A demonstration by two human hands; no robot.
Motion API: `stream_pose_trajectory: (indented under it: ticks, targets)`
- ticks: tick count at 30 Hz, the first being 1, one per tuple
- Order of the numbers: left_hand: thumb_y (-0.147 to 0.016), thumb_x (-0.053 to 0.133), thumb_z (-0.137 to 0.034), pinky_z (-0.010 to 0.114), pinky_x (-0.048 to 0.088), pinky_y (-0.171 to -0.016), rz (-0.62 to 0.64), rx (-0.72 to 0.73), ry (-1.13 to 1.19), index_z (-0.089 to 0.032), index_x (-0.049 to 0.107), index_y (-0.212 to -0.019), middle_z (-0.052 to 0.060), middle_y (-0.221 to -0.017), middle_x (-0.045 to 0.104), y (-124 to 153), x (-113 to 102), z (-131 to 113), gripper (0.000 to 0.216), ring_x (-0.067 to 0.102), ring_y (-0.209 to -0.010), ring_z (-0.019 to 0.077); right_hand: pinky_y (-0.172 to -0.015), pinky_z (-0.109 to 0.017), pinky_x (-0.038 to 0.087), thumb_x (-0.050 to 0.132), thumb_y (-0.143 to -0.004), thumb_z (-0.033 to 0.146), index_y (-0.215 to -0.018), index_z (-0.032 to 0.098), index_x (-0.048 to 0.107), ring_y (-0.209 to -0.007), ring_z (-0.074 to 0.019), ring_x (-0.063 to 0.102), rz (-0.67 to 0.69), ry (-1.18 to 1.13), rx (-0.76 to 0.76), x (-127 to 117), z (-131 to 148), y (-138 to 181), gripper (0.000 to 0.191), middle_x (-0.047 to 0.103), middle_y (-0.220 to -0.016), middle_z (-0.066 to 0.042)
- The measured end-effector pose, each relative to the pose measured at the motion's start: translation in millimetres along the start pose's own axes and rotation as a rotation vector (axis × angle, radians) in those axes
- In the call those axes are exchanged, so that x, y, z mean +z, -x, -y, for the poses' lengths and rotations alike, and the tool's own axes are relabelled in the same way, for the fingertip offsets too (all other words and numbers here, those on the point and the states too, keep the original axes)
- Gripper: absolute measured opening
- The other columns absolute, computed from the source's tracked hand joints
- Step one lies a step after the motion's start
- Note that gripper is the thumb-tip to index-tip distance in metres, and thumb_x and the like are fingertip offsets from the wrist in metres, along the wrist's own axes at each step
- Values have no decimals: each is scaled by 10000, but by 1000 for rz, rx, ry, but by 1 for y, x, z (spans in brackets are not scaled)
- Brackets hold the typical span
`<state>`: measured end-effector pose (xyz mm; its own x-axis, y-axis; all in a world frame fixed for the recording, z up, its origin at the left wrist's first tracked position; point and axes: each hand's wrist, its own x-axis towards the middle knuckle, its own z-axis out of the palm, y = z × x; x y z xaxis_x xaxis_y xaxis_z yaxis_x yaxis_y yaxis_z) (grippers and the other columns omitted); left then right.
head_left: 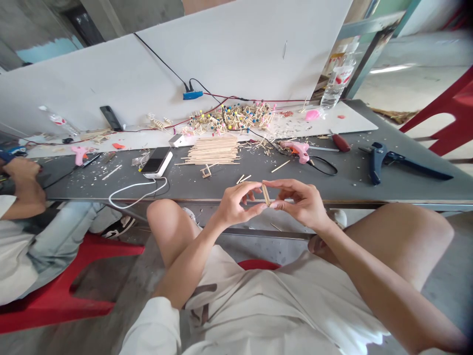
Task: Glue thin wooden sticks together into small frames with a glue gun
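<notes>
Between my two hands, just off the table's front edge, are short wooden sticks (265, 194) held upright side by side; how many there are I cannot tell. My left hand (238, 201) pinches them from the left with thumb and fingertips. From the other side, my right hand (300, 201) grips the same sticks between thumb and forefinger. A few cut stick pieces (243, 178) lie on the table just beyond my left hand. Farther back sits a small wooden stick frame (206, 171), beside a pile of long wooden sticks (212, 150).
A pink glue gun (298, 150), a red-handled screwdriver (340, 143) and a dark blue cutter (377, 162) lie to the right. Behind is a heap of stick pieces with coloured beads (236, 117). A white device (158, 162) with a cable lies left. A co-worker's hand (22, 167) is far left.
</notes>
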<state>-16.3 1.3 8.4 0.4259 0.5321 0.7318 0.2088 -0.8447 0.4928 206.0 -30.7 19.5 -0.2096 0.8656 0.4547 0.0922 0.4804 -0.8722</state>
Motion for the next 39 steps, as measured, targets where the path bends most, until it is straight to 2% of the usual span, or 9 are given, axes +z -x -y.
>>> stream_pose_trajectory:
  ticks: [3, 9, 23, 29, 35, 39]
  targets:
    - [-869, 746, -404, 213, 527, -538, -8, -4, -8, -167, 639, -1235, 88, -1023, 758, 0, 0, -1, 448, 684, -669, 116, -627, -326, 574, 891, -751, 462, -1181, 225, 753, -636, -149, 626, -8, -44, 0, 0, 1, -1, 510, 778, -1074, -97]
    - [-870, 740, -401, 216, 523, -526, -1, -3, -11, -171, 636, -1235, 83, -1005, 754, -1, 0, -3, 444, 680, -669, 120, -619, -335, 571, 889, -749, 475, -1167, 214, 751, -623, -163, 628, -16, -25, 15, 2, 3, -1, 512, 781, -938, -79]
    - [-863, 766, -421, 217, 524, -524, 0, 25, -40, -176, 632, -1252, 89, -1010, 761, -1, 0, 1, 479, 675, -669, 120, -646, -337, 581, 876, -770, 472, -1211, 218, 732, -642, -155, 633, -8, -13, -1, 1, -2, 1, 528, 777, -1076, -106]
    - [-877, 739, -432, 218, 527, -530, -8, 33, -56, -176, 628, -1264, 90, -1016, 762, 1, 1, 3, 477, 686, -672, 122, -651, -348, 579, 851, -802, 459, -1219, 202, 730, -642, -166, 632, 1, 14, 23, 2, -2, 1, 505, 785, -972, -95]
    - [-887, 733, -516, 221, 540, -551, 23, -19, -81, -170, 628, -1244, 88, -993, 760, 2, 1, 2, 508, 682, -665, 116, -566, -304, 541, 849, -798, 443, -1162, 217, 747, -578, -130, 603, -17, 32, 39, 3, -4, 0, 441, 785, -1108, -109]
    - [-882, 748, -474, 219, 540, -532, 19, -5, -59, -162, 641, -1212, 99, -1018, 764, 0, 1, 2, 467, 694, -670, 122, -616, -314, 565, 865, -783, 423, -1172, 204, 744, -613, -136, 618, -6, 5, 58, 2, -4, 0, 463, 782, -1116, -119]
